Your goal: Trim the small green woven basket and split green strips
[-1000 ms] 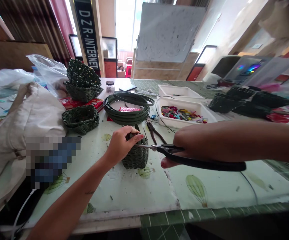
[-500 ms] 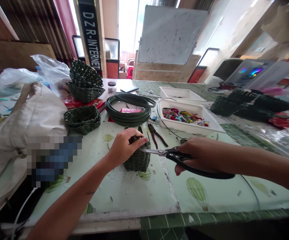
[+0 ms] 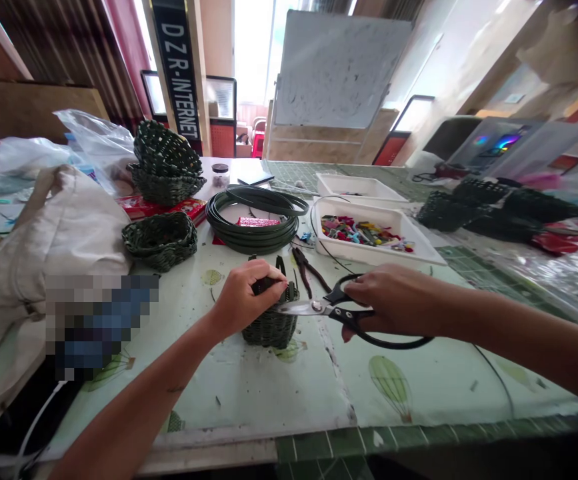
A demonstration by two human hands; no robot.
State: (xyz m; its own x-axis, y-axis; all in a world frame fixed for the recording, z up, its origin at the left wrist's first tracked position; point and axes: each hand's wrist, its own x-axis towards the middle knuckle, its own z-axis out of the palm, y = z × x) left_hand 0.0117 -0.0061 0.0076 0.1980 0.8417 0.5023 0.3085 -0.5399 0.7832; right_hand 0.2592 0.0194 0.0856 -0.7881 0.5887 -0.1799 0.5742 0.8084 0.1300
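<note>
A small dark green woven basket (image 3: 270, 329) stands on the table in front of me, strip ends poking up from its rim. My left hand (image 3: 249, 293) is closed over its top edge, thumb and fingers pinched together at the rim; what lies between the fingertips is hidden. In my right hand (image 3: 386, 300) is a pair of black-handled scissors (image 3: 317, 307), its blades pointing left and reaching the basket's side just below my left fingers. Behind the basket lie dark-handled pliers (image 3: 310, 270).
Behind the pliers sits a coil of green strip (image 3: 253, 237). A white tray (image 3: 383, 250) of colourful bits stands to its right. Woven baskets (image 3: 161, 240) and a beige bag (image 3: 63, 227) are at left; more dark baskets (image 3: 493, 207) lie at far right.
The scissor handles have spread apart in my right hand, and the lower handle has swung. My left hand keeps its grip at the basket rim. The view has shifted slightly.
</note>
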